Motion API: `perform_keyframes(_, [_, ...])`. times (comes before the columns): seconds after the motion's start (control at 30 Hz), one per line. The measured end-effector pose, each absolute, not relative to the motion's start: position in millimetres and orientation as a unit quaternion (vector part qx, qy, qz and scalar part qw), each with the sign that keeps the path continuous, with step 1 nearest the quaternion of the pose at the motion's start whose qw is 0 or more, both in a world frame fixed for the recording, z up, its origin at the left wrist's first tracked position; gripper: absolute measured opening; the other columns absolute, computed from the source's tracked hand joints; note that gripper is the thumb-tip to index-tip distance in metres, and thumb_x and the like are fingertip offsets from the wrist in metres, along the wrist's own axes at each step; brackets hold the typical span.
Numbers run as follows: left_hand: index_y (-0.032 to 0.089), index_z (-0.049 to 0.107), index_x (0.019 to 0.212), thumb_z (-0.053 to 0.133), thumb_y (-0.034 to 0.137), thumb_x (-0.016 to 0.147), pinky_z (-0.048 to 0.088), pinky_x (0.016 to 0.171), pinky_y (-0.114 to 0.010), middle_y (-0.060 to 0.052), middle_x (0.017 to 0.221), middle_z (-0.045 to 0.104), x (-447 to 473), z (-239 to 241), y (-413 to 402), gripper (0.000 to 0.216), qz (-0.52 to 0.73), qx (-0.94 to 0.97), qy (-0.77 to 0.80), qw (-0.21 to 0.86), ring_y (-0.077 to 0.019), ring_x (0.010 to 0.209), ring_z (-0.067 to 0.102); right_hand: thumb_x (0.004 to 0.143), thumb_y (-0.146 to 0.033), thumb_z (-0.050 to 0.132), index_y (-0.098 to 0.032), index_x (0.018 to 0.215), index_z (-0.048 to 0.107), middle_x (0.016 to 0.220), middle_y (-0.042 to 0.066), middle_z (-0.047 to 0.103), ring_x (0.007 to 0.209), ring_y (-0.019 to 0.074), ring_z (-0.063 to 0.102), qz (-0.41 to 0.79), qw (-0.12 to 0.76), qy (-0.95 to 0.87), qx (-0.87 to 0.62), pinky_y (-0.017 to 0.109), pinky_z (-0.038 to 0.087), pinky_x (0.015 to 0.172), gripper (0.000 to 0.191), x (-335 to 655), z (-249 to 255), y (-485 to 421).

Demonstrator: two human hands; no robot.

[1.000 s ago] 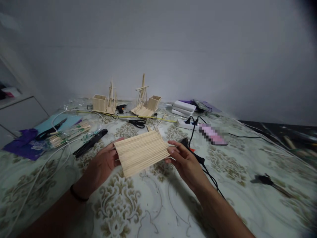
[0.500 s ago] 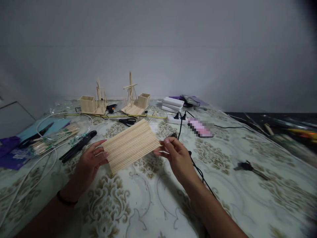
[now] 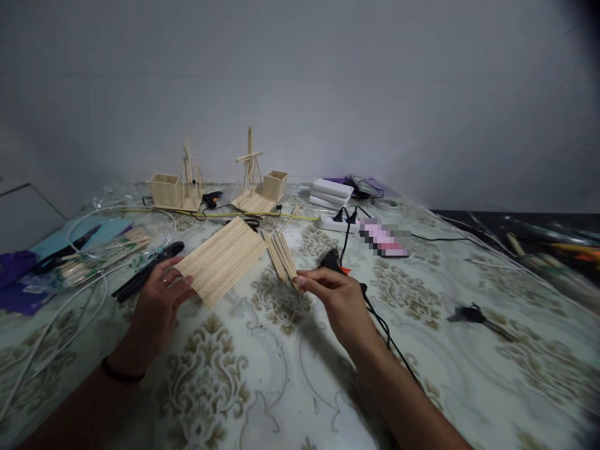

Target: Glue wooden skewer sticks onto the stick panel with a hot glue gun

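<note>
My left hand (image 3: 164, 290) grips the near left edge of a flat panel (image 3: 223, 259) made of thin wooden sticks laid side by side. The panel is tilted over the patterned tablecloth. With thumb and fingers closed, my right hand (image 3: 334, 300) pinches the lower end of one of several loose wooden sticks (image 3: 280, 255). These sticks lie next to one another, just right of the panel and apart from it. Behind the right hand's fingers lies a black glue gun (image 3: 330, 259) with an orange part, its cable running past the wrist.
Two stick models with boxes (image 3: 165, 191) (image 3: 275, 185) stand at the back by the wall. A power strip (image 3: 334, 223), a pink phone (image 3: 383, 237) and white packs (image 3: 330, 192) lie back right. Bagged sticks (image 3: 107, 255) and a black tool (image 3: 148, 272) lie left.
My left hand has carried the panel left and turned it. My right hand has let go of the panel's right edge and now pinches at the loose sticks, which have come into view.
</note>
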State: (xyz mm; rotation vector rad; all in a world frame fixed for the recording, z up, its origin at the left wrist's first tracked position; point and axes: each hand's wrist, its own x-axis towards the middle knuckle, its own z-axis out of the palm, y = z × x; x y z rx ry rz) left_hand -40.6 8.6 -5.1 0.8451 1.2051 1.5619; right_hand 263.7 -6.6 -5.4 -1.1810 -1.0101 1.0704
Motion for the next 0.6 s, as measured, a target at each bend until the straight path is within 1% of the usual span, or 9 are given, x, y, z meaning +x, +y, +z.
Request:
perform_keyframes(0.1, [0.024, 0.072, 0.109, 0.095, 0.021, 0.061, 0.063, 0.065, -0.02, 0.004, 0.089, 0.077, -40.0, -4.9, 9.2, 0.053, 0.642, 0.343, 0.497, 0.473, -0.0148, 0.079, 0.074, 0.053, -0.049, 0.103, -0.021, 0.058, 0.073, 0.064, 0.003, 0.074, 0.065, 0.0179, 0.064, 0.464, 0.584, -0.421, -0.516, 0.032, 0.05, 0.066, 0.042, 260.4, -5.2, -7.7])
perform_keyframes(0.17, [0.024, 0.071, 0.108, 0.095, 0.02, 0.061, 0.063, 0.065, -0.021, 0.003, 0.091, 0.077, -38.9, -3.7, 8.8, 0.053, 0.639, 0.344, 0.498, 0.474, -0.0152, 0.08, 0.075, 0.055, -0.052, 0.103, -0.021, 0.059, 0.069, 0.059, 0.001, 0.072, 0.061, 0.0172, 0.063, 0.473, 0.574, -0.432, -0.51, 0.031, 0.05, 0.064, 0.046, 259.0, -3.9, -8.7])
perform_keyframes(0.23, [0.024, 0.071, 0.109, 0.096, 0.021, 0.061, 0.063, 0.065, -0.02, 0.002, 0.095, 0.077, -37.5, -1.9, 7.6, 0.054, 0.637, 0.346, 0.498, 0.477, -0.015, 0.081, 0.075, 0.063, -0.057, 0.098, -0.02, 0.065, 0.073, 0.064, 0.004, 0.076, 0.06, 0.0183, 0.067, 0.493, 0.553, -0.459, -0.491, 0.032, 0.053, 0.065, 0.045, 258.0, -2.5, -10.1])
perform_keyframes(0.3, [0.024, 0.071, 0.109, 0.096, 0.023, 0.061, 0.063, 0.065, -0.02, 0.002, 0.098, 0.077, -36.4, -0.1, 6.0, 0.054, 0.636, 0.348, 0.495, 0.48, -0.0149, 0.082, 0.075, 0.076, -0.063, 0.089, -0.019, 0.077, 0.079, 0.069, 0.006, 0.08, 0.058, 0.0193, 0.069, 0.518, 0.527, -0.49, -0.462, 0.034, 0.056, 0.064, 0.045, 256.9, -2.1, -11.9])
perform_keyframes(0.4, [0.024, 0.071, 0.109, 0.096, 0.024, 0.062, 0.063, 0.067, -0.021, 0.002, 0.1, 0.077, -35.4, 2.4, 3.6, 0.054, 0.635, 0.351, 0.49, 0.484, -0.0153, 0.083, 0.074, 0.089, -0.067, 0.076, -0.021, 0.09, 0.082, 0.072, 0.005, 0.081, 0.057, 0.0202, 0.073, 0.538, 0.516, -0.514, -0.424, 0.036, 0.06, 0.064, 0.046, 255.0, -2.9, -14.1])
perform_keyframes(0.47, [0.024, 0.07, 0.11, 0.095, 0.024, 0.063, 0.063, 0.067, -0.021, 0.001, 0.102, 0.077, -35.1, 3.8, 2.4, 0.053, 0.634, 0.353, 0.488, 0.485, -0.0158, 0.085, 0.074, 0.09, -0.06, 0.079, -0.024, 0.101, 0.083, 0.089, 0.006, 0.084, 0.074, 0.0229, 0.08, 0.534, 0.531, -0.52, -0.403, 0.039, 0.064, 0.075, 0.037, 253.9, -3.3, -14.8])
perform_keyframes(0.53, [0.024, 0.07, 0.111, 0.095, 0.023, 0.064, 0.062, 0.066, -0.021, 0.001, 0.101, 0.077, -34.9, 4.9, 1.8, 0.054, 0.633, 0.356, 0.488, 0.485, -0.0161, 0.085, 0.074, 0.085, -0.05, 0.087, -0.029, 0.116, 0.081, 0.118, 0.007, 0.082, 0.099, 0.0258, 0.082, 0.529, 0.548, -0.519, -0.388, 0.042, 0.065, 0.089, 0.037, 253.9, -3.5, -14.8])
perform_keyframes(0.57, [0.024, 0.069, 0.111, 0.095, 0.022, 0.064, 0.062, 0.067, -0.021, 0.002, 0.101, 0.077, -34.7, 5.2, 1.6, 0.054, 0.633, 0.357, 0.487, 0.485, -0.0164, 0.086, 0.074, 0.083, -0.046, 0.09, -0.031, 0.121, 0.08, 0.125, 0.007, 0.08, 0.103, 0.0266, 0.081, 0.529, 0.553, -0.514, -0.388, 0.042, 0.065, 0.09, 0.042, 254.4, -3.6, -14.6])
perform_keyframes(0.6, [0.023, 0.069, 0.112, 0.095, 0.022, 0.064, 0.063, 0.068, -0.022, 0.002, 0.1, 0.077, -34.6, 5.3, 1.5, 0.054, 0.633, 0.358, 0.486, 0.485, -0.0166, 0.086, 0.074, 0.081, -0.045, 0.091, -0.031, 0.12, 0.08, 0.121, 0.007, 0.081, 0.099, 0.0266, 0.082, 0.531, 0.552, -0.508, -0.395, 0.04, 0.066, 0.085, 0.042, 255.3, -3.8, -14.3])
